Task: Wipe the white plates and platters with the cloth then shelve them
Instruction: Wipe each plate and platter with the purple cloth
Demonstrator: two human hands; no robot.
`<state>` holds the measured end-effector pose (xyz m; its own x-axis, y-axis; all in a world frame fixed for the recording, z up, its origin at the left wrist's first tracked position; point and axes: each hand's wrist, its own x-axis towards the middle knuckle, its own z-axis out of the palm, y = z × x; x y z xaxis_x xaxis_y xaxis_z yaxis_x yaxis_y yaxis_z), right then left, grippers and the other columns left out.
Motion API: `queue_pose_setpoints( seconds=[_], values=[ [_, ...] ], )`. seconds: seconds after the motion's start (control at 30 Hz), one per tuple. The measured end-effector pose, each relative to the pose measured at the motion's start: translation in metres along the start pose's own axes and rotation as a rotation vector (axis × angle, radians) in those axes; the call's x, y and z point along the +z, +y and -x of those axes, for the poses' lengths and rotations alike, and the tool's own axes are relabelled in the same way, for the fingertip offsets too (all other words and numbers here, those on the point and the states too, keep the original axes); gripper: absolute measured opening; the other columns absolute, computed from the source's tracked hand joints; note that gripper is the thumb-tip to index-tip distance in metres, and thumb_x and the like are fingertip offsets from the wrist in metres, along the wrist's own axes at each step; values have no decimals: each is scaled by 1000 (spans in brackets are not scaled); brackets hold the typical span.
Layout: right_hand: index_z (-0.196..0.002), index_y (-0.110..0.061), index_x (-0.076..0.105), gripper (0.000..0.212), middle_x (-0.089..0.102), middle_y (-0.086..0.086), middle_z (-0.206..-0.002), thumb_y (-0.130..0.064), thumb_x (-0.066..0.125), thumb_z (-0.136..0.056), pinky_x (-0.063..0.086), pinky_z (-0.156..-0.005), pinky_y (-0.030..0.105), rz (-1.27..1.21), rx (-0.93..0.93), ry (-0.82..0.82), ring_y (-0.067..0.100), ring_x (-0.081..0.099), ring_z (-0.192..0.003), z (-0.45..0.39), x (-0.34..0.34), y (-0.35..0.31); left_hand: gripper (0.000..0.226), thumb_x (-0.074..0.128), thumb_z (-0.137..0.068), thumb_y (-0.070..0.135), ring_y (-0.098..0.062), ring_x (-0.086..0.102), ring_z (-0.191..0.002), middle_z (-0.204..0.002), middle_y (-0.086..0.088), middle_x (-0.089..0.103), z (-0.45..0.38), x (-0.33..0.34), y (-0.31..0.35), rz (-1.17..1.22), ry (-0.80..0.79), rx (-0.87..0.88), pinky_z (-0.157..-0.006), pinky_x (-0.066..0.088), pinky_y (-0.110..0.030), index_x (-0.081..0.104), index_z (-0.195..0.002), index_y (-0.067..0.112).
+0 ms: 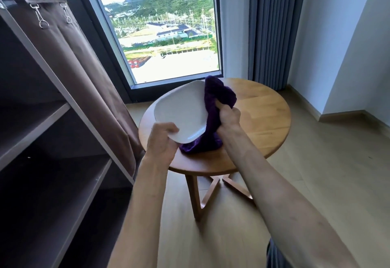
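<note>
- My left hand (161, 141) reaches forward from a bare, outstretched forearm and grips the near edge of the white plate (181, 110), thumb lying over the rim on top, the other fingers curled out of sight beneath it.
- The plate is held up in the air, tilted so its hollow faces me, above the left part of the round wooden table (261, 116); I cannot tell whether its lower edge touches the table.
- My right hand (229, 117) comes in from the right, knuckles toward me, fingers curled tight round a bunch of the purple cloth (219, 95).
- The cloth is pressed against the plate's right rim; it wraps behind that edge, sticks up above the plate's top right corner, and hangs below it, with the bottom folds bunched under the plate just by my left hand.
- My right forearm crosses in front of the table's near right edge and hides part of it.
- To my left stands an open shelf unit (63, 124) with dark shelves and pale frame bars; a brown fabric cover (69, 57) is drawn back along its right side, with metal clips (40, 18) near the top.
- Beyond the table is a tall window (164, 35) showing hills and buildings, and a grey-blue curtain (272, 31) hangs to its right, down to the pale wood floor (316, 173).
</note>
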<state>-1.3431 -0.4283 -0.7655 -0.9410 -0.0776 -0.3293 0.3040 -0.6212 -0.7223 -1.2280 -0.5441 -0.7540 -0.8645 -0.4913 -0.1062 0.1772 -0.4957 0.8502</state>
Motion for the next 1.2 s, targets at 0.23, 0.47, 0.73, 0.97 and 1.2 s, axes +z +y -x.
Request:
queue_pose_setpoints(
  seconds=[0.23,0.47,0.73,0.97,1.2],
  values=[
    [-85,-2,66,13,71,8,-71,-3,79,-80,58,-52,33,-92,91,-3,22,69,-55,12,8,34,39,67,-96,10,-10,67,-106,-109,14,66,9,30,-50,-123,405,401,-80,55,-11,55,-131,20],
    [-87,4,70,12,74,13,-77,13,64,-83,62,-62,34,124,26,-301,25,71,-67,1,-17,-2,34,66,-83,18,-9,66,-92,-102,2,68,-14,-12,29,-640,58,426,-60,53,-13,61,-116,14],
    [-88,0,70,11,72,12,-76,10,67,-83,62,-64,38,87,21,-201,26,70,-65,17,11,22,45,59,-99,9,-8,62,-101,-116,5,63,11,24,-30,-584,258,484,-73,43,2,47,-141,14],
    [-104,-6,70,27,76,12,-92,10,64,-84,61,-72,38,210,99,-503,26,73,-82,-2,-27,6,21,65,-95,11,-15,67,-103,-107,0,71,5,-10,51,-1175,-327,56,-85,58,-35,66,-110,26],
    [-102,-1,70,19,73,12,-86,3,68,-84,59,-70,36,168,18,-277,25,71,-74,-6,-13,2,34,69,-93,8,-32,65,-114,-123,-16,65,-3,-15,73,-1252,-363,-174,-101,56,-45,57,-125,12]
  ],
)
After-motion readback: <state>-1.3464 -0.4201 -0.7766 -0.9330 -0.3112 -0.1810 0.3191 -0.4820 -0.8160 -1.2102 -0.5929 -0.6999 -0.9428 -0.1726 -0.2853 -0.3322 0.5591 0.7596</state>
